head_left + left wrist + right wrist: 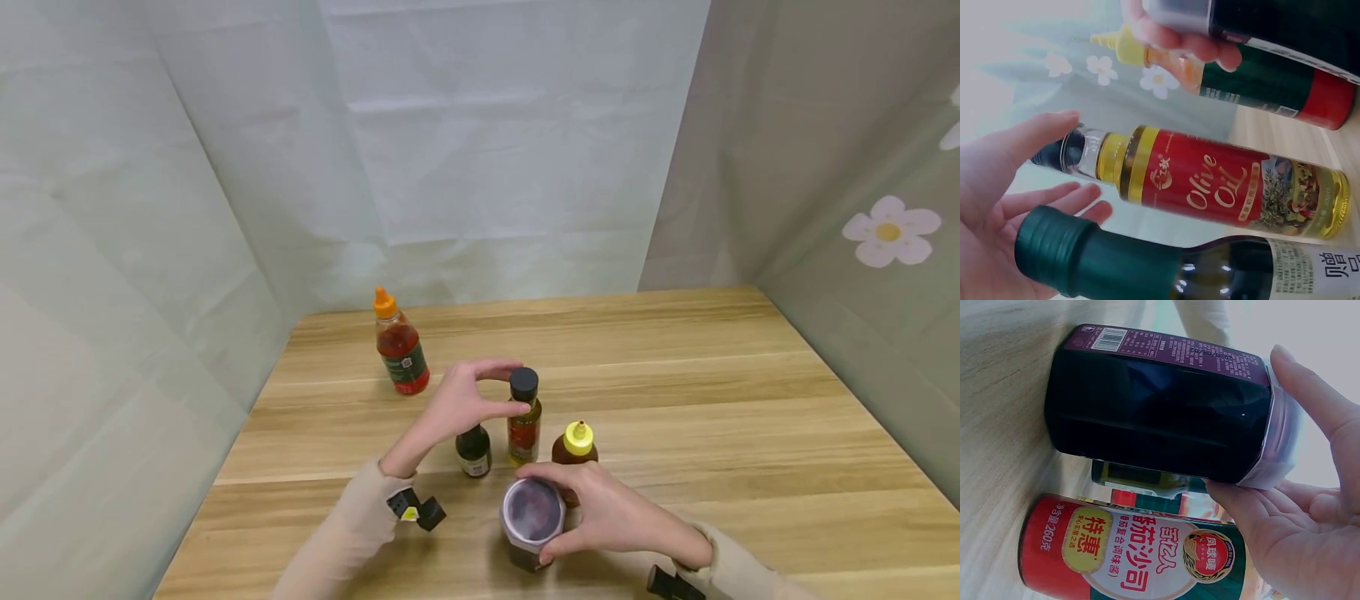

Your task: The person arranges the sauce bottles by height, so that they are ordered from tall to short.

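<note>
My left hand (461, 400) curves around the black-capped neck of an olive oil bottle (1204, 181), thumb on the near side and fingers spread loosely beyond. Right beside that hand stands a smaller dark bottle (474, 457) with a green cap (1054, 250). Thumb and fingertips of my right hand (600, 508) span the clear lid of a dark, many-sided jar (1160, 412) and pinch its edges. Its purple label with a barcode faces the right wrist camera. Partly behind the right hand is a ketchup bottle (1135, 550) with a yellow nozzle (579, 437).
A red sauce bottle (401, 358) with an orange cap stands farther back on the left of the wooden table (712, 375). Pale cloth (495, 167) hangs along the back and left edges; a flowered cloth (888, 232) hangs at the right.
</note>
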`<state>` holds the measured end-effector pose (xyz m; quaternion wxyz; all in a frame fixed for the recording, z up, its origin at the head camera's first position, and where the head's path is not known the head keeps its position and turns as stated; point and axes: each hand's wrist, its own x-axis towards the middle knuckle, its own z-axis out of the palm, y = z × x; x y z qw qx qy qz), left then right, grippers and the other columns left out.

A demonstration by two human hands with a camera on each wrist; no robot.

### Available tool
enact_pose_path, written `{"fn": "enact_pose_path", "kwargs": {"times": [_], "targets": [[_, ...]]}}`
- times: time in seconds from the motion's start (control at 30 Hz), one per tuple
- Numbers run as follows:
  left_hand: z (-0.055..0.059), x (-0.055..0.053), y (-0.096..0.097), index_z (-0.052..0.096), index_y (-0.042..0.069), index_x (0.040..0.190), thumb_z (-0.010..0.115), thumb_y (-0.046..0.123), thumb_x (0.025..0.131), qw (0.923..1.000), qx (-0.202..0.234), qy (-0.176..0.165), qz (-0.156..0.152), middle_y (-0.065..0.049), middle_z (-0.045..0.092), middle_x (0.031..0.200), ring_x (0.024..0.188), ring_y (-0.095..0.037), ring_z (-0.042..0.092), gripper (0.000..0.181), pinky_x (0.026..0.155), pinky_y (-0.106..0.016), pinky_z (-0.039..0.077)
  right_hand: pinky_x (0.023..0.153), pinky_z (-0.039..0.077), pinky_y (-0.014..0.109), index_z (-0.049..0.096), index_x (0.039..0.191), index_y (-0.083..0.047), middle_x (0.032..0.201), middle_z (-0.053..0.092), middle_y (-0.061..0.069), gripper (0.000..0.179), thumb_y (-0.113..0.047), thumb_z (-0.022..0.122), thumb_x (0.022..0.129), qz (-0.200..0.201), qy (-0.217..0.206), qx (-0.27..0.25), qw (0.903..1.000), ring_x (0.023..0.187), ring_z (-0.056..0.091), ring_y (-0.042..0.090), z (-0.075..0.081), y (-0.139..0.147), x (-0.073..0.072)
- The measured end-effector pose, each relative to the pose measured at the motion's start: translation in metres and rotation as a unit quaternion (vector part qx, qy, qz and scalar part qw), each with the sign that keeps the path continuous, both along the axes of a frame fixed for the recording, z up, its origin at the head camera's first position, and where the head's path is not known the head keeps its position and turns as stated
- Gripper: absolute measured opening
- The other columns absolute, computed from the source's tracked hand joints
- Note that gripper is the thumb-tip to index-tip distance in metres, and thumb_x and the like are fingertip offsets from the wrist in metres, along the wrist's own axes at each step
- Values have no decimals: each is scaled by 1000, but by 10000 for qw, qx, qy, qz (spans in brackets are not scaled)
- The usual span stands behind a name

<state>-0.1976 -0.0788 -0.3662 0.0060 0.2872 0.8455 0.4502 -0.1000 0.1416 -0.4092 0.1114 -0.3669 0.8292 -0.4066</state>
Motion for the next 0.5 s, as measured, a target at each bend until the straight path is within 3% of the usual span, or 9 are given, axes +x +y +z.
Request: {"fn": "enact_pose_path", "kwargs": {"times": [0.23, 0.5], "targets": [[-3, -8, 1, 75, 18, 105, 86, 30, 72, 9974, -617, -355, -131, 2, 75, 103, 107, -18, 67, 36, 97, -41, 51, 87, 52, 23, 51, 137, -18, 121, 64, -5, 75, -43, 83, 73, -25, 50, 14, 10000, 107, 59, 3, -1, 1, 0], [-3, -11, 4, 78, 21, 97, 85, 29, 72, 9958, -687, -560, -240, 6, 76, 97, 103, -14, 69, 27, 93, -38, 54, 87, 52, 24, 51, 136, -21, 119, 64, -8, 75, -45, 82, 72, -59, 261, 38, 9996, 105, 59, 2, -2, 1, 1]]}}
